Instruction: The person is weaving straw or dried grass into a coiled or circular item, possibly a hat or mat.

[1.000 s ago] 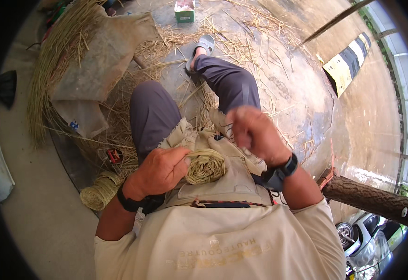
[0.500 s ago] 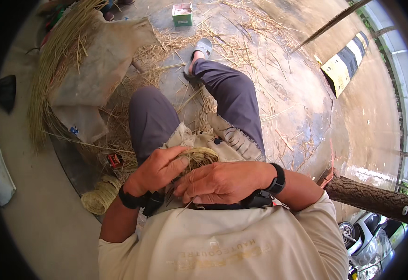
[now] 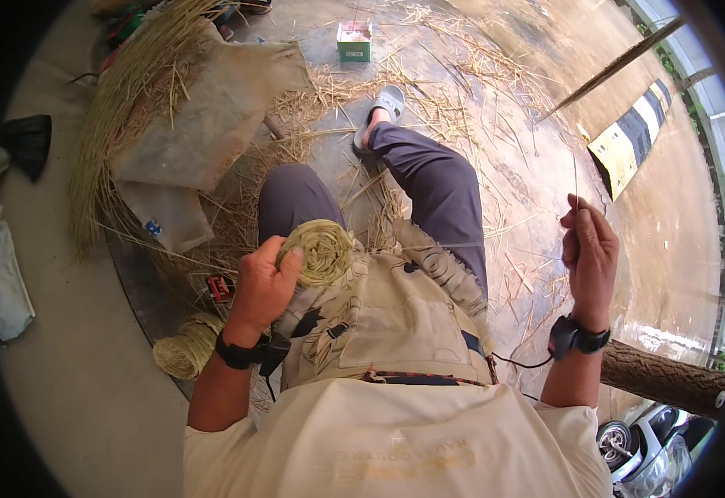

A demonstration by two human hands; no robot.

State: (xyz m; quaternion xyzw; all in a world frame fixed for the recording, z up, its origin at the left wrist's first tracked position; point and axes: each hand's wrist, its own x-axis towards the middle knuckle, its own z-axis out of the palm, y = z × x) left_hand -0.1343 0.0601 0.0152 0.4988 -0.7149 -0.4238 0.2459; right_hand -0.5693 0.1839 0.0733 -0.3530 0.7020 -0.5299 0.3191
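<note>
Left hand: My left hand [image 3: 264, 278] is clamped on the near-left edge of a coil of straw [image 3: 322, 251], thumb on top, other fingers mostly hidden. The grip seems meant to keep the windings from loosening.
Coil: It is in front of me, above my lap beside my left knee [image 3: 294, 189], its round face turned up, probably so I can see the spiral.
Right hand: My right hand [image 3: 591, 249] is raised well apart from the coil, out to my right, fingertips pressed together on a thin sliver [image 3: 576, 170]. It is too fine to tell whether it is needle or thread, or whether anything joins it to the coil.
Lap: A worn beige apron [image 3: 395, 319] covers my thighs, likely guarding my trousers from scratchy stems.
By my left forearm: A second straw roll [image 3: 183, 353] lies on its side, near enough to reach.
Ahead, left: A long bundle of straw [image 3: 134, 124] lies beside a dusty sheet [image 3: 213, 108], its stems kept roughly parallel, perhaps so they draw out easily.
Ahead: Loose straw litters the floor around my sandal [image 3: 390, 101]; a green box [image 3: 354, 51] stands beyond it.
</note>
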